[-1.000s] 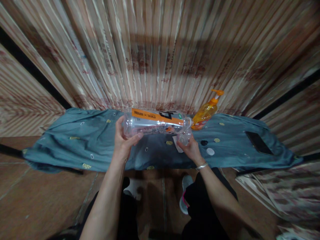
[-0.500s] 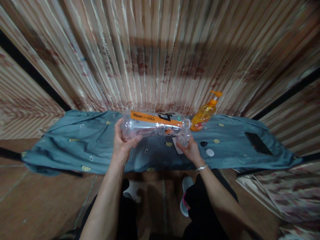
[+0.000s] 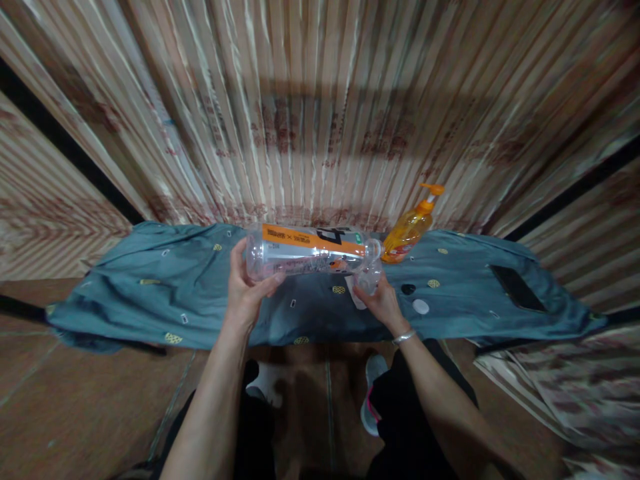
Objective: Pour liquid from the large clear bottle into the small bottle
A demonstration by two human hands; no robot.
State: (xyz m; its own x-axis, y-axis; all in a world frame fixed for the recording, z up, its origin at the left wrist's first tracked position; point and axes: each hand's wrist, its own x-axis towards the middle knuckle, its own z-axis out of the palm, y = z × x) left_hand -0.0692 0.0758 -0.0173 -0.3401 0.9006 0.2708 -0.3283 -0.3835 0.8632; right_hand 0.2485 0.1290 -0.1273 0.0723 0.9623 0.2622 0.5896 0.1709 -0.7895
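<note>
My left hand [image 3: 246, 287] is wrapped round the base of a large clear plastic bottle [image 3: 310, 250] with an orange and silver label. The bottle lies roughly level above the cloth, its mouth pointing right. Just under that mouth, my right hand [image 3: 383, 300] grips a small clear plastic container [image 3: 369, 277], perhaps a cup. Whether the mouth and the container touch, I cannot tell. Any liquid passing between them is too faint to make out. Behind the mouth stands an orange pump bottle [image 3: 406, 233], tilted in this view.
A blue-green patterned cloth [image 3: 200, 300] covers the narrow table. On its right side lie a dark phone [image 3: 517, 287], a white disc [image 3: 421, 307] and a small black object [image 3: 408, 289]. A pale flat piece [image 3: 358, 301] lies beneath my right hand. A striped curtain [image 3: 310, 133] hangs behind.
Both hands keep their grips and hardly move. The whole view has shifted by a few pixels.
</note>
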